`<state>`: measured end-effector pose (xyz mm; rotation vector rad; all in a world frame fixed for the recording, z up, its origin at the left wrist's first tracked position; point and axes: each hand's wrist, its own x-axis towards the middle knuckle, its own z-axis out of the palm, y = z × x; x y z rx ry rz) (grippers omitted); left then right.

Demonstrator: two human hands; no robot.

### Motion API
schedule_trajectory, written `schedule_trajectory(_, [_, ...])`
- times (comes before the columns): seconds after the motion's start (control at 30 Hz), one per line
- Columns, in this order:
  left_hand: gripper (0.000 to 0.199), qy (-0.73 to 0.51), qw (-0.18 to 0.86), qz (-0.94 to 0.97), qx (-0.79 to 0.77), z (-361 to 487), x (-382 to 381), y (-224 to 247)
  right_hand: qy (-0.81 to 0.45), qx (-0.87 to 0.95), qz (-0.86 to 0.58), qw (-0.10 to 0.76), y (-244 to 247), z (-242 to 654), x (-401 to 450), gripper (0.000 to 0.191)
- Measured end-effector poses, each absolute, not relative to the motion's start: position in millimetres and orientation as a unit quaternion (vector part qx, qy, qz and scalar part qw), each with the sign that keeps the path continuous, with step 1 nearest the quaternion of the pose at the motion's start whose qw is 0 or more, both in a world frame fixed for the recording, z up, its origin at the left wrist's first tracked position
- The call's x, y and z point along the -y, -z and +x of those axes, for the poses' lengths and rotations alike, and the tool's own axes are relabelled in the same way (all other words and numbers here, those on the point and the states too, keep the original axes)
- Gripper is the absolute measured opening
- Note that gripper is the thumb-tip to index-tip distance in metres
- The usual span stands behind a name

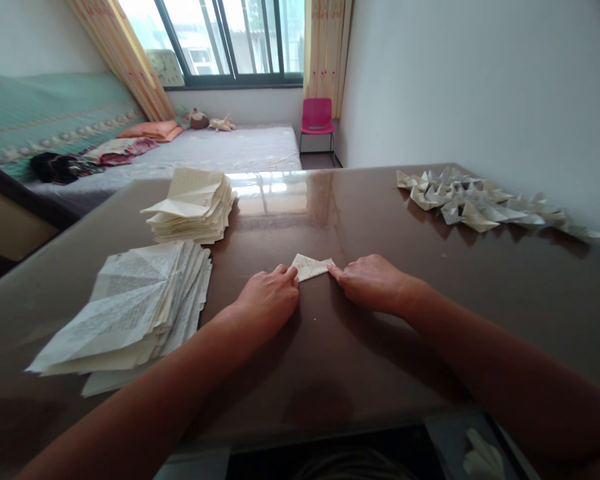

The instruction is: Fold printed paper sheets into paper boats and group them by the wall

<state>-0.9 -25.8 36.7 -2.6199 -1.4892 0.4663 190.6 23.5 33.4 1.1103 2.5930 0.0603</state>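
Observation:
A small folded piece of paper, cream with writing on it, lies on the brown table between my hands. My left hand has its fingers closed at the paper's left end. At the right tip, my right hand touches the paper with its index finger and thumb side, the other fingers curled under. Which fingers pinch and which only press is hard to make out. To the left are a stack of creased white written sheets and, behind it, a stack of cream sheets.
Several folded paper shapes stand in a group at the table's far right, by the white wall. Beyond the table are a bed, a pink chair and a window. The table's near edge runs below my forearms.

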Motion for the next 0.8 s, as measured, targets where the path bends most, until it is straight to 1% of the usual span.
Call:
schedule_trajectory(0.1, [0.022, -0.155, 0.046, -0.856, 0.491, 1, 25, -37, -0.028, -0.906, 0.398, 0.141, -34, 190, -25, 0.039])
schedule_trajectory(0.2, [0.026, -0.141, 0.061, -0.854, 0.497, 3, 23, -30, -0.06, -0.927, 0.36, 0.088, -30, 187, -25, 0.031])
schedule_trajectory(0.27, [0.033, -0.123, 0.075, -0.856, 0.496, 3, 22, -25, -0.073, -0.947, 0.309, 0.054, -25, 185, -25, 0.03])
schedule_trajectory(0.33, [0.036, -0.113, 0.085, -0.859, 0.492, 3, 21, -21, -0.075, -0.956, 0.28, 0.041, -21, 182, -23, 0.033])
schedule_trajectory(0.43, [0.034, -0.118, 0.085, -0.861, 0.487, 2, 21, -20, -0.083, -0.948, 0.302, 0.049, -20, 181, -20, 0.033])
schedule_trajectory(0.63, [0.03, -0.113, 0.087, -0.865, 0.481, 4, 21, -21, -0.087, -0.915, 0.382, 0.095, -31, 185, -20, 0.027])
schedule_trajectory(0.73, [0.027, -0.106, 0.08, -0.865, 0.483, 8, 19, -19, -0.098, -0.911, 0.391, 0.088, -30, 184, -20, 0.024])
schedule_trajectory(0.8, [0.026, -0.101, 0.083, -0.866, 0.483, 10, 17, -17, -0.102, -0.924, 0.363, 0.066, -26, 182, -19, 0.026])
